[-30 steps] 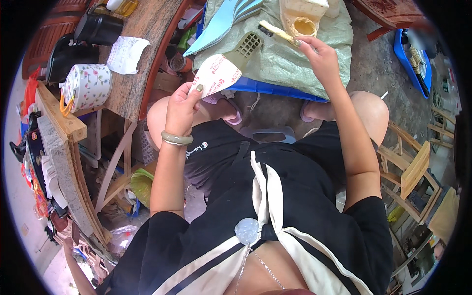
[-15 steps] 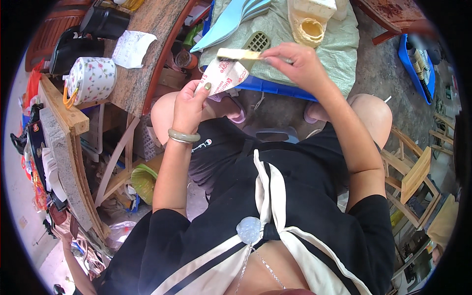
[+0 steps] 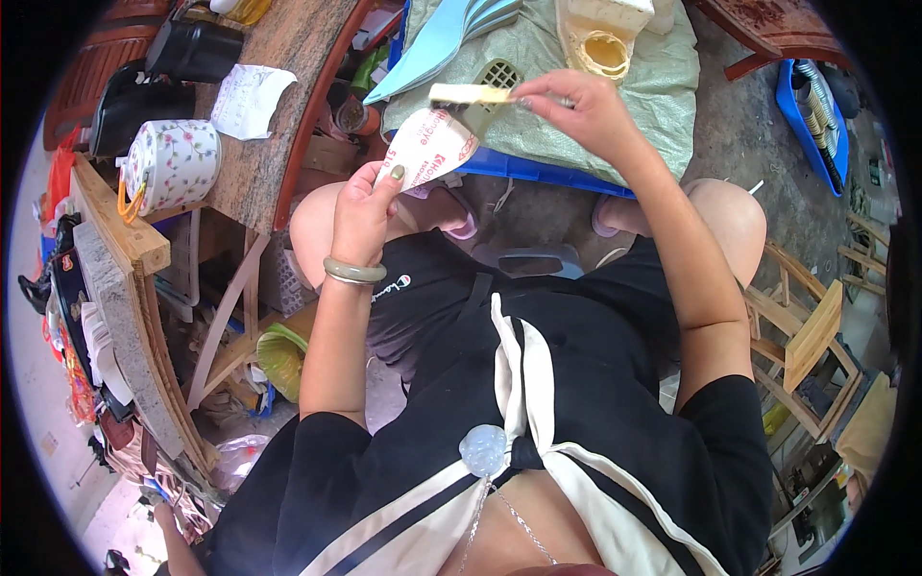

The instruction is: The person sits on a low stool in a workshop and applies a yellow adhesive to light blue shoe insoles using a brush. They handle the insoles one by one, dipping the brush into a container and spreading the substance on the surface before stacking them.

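Brush [image 3: 471, 94] lay across the top end of the white printed piece [image 3: 432, 149], which I held up in the upper middle of the frame. My left hand [image 3: 370, 204] was clamped on its narrow end, thumb on the printed face; thumb and forefinger of my right hand [image 3: 574, 108] were pinched together on the tail of the brush. I judged the brushing partway at most: the dark bristles were at the far edge alone, and I could not tell whether they pressed on it or whether the face was wet. None of the blue sheets [image 3: 432, 48], fanned at the top, lay on the piece, so that pile looked untouched to me. A green latticed shape [image 3: 499, 82] showed just beyond the piece; whether the two were joined I could not tell. Pale green sacking [image 3: 557, 125] covered the work surface, and a cream container [image 3: 586, 24] with a round mouth stood on it. At upper left, a speckled tabletop [image 3: 264, 144] held a paper [image 3: 252, 101] and a flowered pot [image 3: 173, 163]; at upper right, a blue basket [image 3: 800, 139] sat on the floor [image 3: 740, 125].
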`<move>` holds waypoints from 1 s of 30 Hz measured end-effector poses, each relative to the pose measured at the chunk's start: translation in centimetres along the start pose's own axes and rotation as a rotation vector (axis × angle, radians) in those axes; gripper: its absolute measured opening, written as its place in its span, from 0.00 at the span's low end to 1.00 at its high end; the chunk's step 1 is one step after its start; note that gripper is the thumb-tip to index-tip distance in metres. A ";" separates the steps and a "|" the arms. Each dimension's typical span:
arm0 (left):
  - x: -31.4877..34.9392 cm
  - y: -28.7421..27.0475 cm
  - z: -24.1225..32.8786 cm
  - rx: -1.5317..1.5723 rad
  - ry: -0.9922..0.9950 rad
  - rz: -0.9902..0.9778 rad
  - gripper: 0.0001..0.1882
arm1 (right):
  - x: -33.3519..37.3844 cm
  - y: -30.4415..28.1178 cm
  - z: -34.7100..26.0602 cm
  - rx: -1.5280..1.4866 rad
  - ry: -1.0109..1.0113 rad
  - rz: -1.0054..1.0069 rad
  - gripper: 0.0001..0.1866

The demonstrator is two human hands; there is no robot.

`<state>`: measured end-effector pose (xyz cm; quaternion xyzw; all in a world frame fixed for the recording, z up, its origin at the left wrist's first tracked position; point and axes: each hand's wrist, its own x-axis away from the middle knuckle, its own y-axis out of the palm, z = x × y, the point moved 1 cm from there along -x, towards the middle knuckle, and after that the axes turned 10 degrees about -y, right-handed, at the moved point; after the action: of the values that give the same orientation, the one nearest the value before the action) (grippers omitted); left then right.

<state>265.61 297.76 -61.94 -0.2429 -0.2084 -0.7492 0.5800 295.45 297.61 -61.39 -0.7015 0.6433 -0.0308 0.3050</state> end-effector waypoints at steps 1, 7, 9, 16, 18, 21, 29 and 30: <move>-0.1 -0.1 -0.1 0.014 -0.005 -0.006 0.07 | 0.1 -0.1 1.0 0.028 0.044 0.005 0.08; 0.0 0.3 -0.1 0.170 -0.054 -0.071 0.07 | 0.4 -1.8 5.8 0.253 0.267 0.057 0.11; -0.2 0.5 -0.4 0.238 -0.096 -0.073 0.06 | 1.1 -2.3 6.8 0.262 0.292 0.118 0.12; 0.3 1.0 -1.6 0.488 -0.161 -0.128 0.05 | 4.9 -1.6 4.0 0.137 0.334 0.211 0.12; 0.7 1.5 -1.6 0.497 -0.171 -0.126 0.06 | 6.0 -0.7 2.3 0.103 0.312 0.237 0.11; 1.4 2.6 -1.4 0.517 -0.156 -0.098 0.07 | 7.3 0.9 0.2 -0.010 0.276 0.237 0.11; 2.2 3.4 -1.6 0.461 -0.002 -0.026 0.17 | 9.6 3.0 -6.3 -0.438 0.327 0.148 0.10; 2.1 3.0 -1.8 0.441 0.004 -0.058 0.18 | 9.7 3.2 -6.8 -0.545 0.352 0.152 0.10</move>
<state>267.86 294.33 -62.03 -0.1026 -0.3730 -0.7024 0.5975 291.31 286.01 -60.72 -0.6913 0.7212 0.0445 -0.0084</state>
